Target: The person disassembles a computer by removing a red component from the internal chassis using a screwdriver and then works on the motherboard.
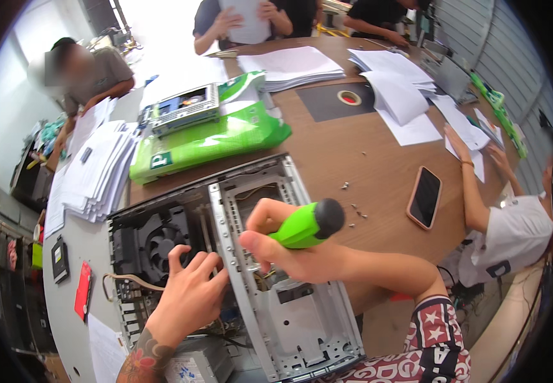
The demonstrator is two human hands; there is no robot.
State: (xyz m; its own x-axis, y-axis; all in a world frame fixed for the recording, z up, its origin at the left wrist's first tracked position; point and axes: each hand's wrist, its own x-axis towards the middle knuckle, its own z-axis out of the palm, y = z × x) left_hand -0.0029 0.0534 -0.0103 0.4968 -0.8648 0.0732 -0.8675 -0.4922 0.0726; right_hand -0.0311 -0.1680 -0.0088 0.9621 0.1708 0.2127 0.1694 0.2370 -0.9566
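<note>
An opened desktop computer case (217,220) lies on its side in front of me, its metal frame and inner parts exposed. My right hand (289,252) is closed round a screwdriver with a green and black handle (302,226), held over the case's middle rail. The screwdriver's tip is hidden behind my hand. My left hand (190,290) reaches into the case beside a black cooling fan (160,246), fingers bent and apart, fingertips near the inner parts. Its thumb is hidden. A silver power supply box (200,364) sits by my left wrist.
Several loose screws (355,209) and a phone (424,198) lie to the right. Beyond the case, a green paper pack (212,143) carries a metal drive cage (187,108). Paper stacks (97,169), a red flat piece (83,290) and tape roll (349,97) lie around. Other people sit nearby.
</note>
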